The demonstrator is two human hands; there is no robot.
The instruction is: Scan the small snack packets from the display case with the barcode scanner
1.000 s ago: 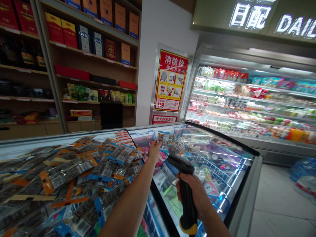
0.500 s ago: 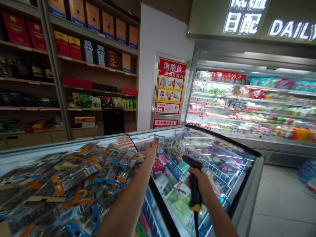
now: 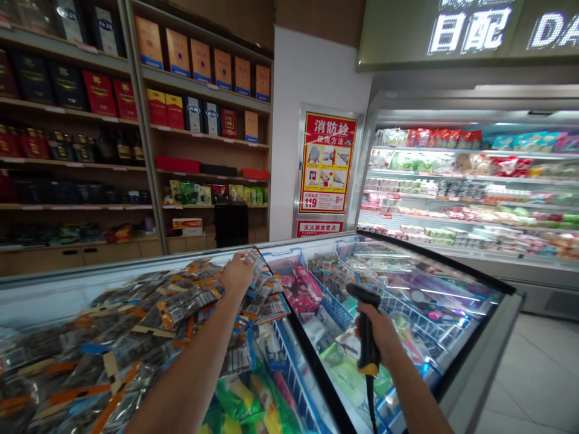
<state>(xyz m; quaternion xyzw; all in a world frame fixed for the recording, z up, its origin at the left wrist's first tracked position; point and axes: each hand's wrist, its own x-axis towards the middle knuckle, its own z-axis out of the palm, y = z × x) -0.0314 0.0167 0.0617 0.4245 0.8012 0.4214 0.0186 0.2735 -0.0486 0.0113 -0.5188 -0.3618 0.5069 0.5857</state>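
My left hand (image 3: 238, 274) reaches to the far edge of a wide heap of small clear-and-dark packets (image 3: 181, 301) with orange and blue headers, lying on the freezer's glass. Its fingers are curled at a few packets (image 3: 265, 283) by the black divider; the fingertips are partly hidden. In my right hand (image 3: 380, 331) is a black barcode scanner (image 3: 367, 328) with a yellow base, held upright by its handle above the right half of the freezer. A cable runs down from the handle.
Inside the chest freezer (image 3: 479, 361) stand blue wire baskets (image 3: 332, 298) with bagged goods, including pink packs (image 3: 305, 289). Similar packets (image 3: 328, 271) lie toward its far side. Behind are boxed-goods shelves (image 3: 203, 138), a red poster (image 3: 329, 163) and a lit refrigerated display (image 3: 474, 187).
My left hand has moved left from over the freezer's right half back to the heap. The packet it held there is out of its grip. The view has turned left; the scanner stays in my right hand.
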